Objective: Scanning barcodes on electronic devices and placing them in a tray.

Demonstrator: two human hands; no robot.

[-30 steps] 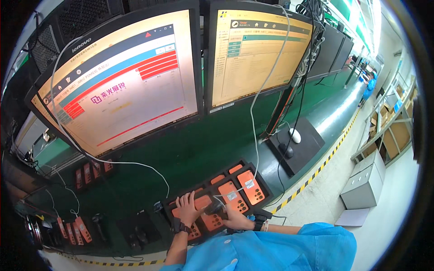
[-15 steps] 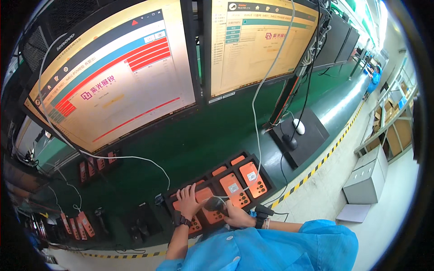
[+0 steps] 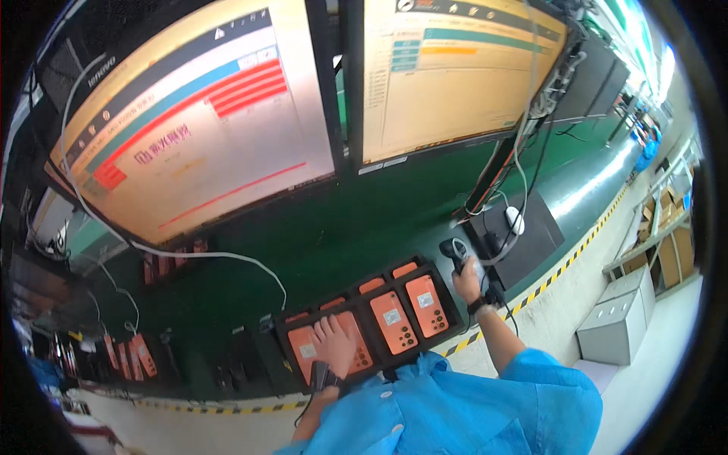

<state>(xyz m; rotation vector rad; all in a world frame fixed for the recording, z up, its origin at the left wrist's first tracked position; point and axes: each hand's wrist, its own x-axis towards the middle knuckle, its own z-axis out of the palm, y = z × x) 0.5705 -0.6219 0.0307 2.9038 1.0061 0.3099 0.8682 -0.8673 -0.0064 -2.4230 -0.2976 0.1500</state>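
Note:
A black slotted tray in front of me holds several orange phones, backs up, with dark camera rings. White labels show on some of them. My left hand lies with its fingers outstretched over a phone in the left half of the tray, partly hiding it. Right of the tray, my right hand grips a black handheld barcode scanner by its handle, its head raised. Two labelled phones, a middle one and a right-hand one, lie uncovered between my hands.
Two monitors, left and right, stand behind the tray. A white mouse sits on a black pad at right. More orange phones stand at far left. A pale cable crosses the green bench.
My right hand has carried the scanner from over the tray to its right side. My left hand has shifted slightly right on the phones. The right screen now shows an orange bar.

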